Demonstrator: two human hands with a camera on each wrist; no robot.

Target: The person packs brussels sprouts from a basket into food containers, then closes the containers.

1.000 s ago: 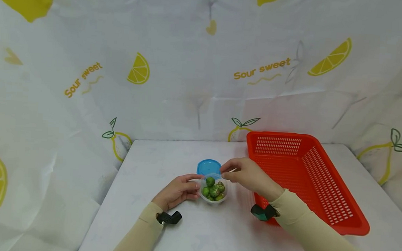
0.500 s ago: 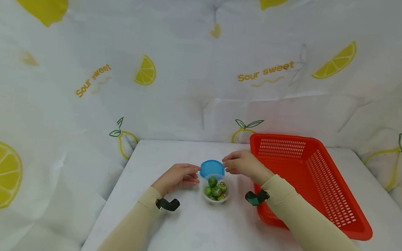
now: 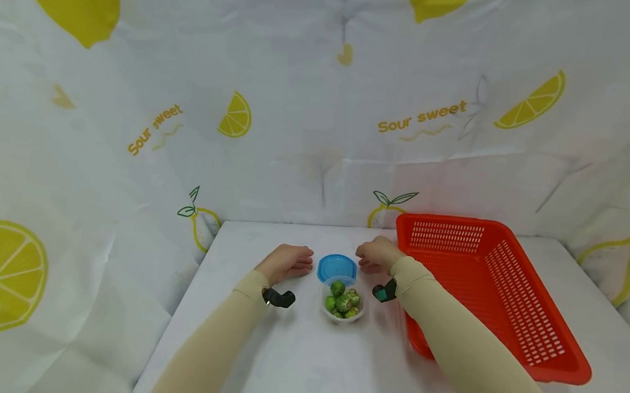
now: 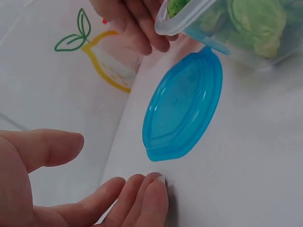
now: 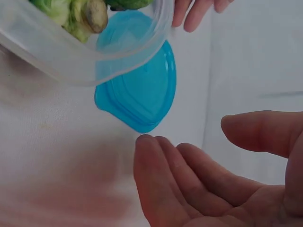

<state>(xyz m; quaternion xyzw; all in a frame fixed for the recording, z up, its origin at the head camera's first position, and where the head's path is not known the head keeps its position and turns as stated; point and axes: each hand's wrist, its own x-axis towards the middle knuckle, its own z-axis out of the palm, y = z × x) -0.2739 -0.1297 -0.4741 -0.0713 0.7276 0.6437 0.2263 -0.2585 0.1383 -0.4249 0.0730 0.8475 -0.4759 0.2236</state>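
A small clear plastic container (image 3: 326,311) with several Brussels sprouts (image 3: 344,302) in it stands on the table. Just behind it lies a blue plastic lid (image 3: 337,268), flat on the tabletop. To the left of the lid is my left hand (image 3: 288,263), thumb apart from loosely bent fingers, holding nothing. My right hand (image 3: 376,254) is on the lid's other side, also with nothing in it. In the right wrist view its fingertips (image 5: 147,142) come close to the lid's edge. The left fingertips (image 4: 154,182) are a little off the lid in the left wrist view.
A large red plastic basket (image 3: 510,236) with slotted walls stands at the right, beneath and beside my right forearm. The white table (image 3: 285,355) ends at the back against a lemon-printed cloth (image 3: 309,101).
My left hand has let go of the container's side and moved up beside the lid. My right hand has left the container's rim for the lid's right side. Container and lid stay put.
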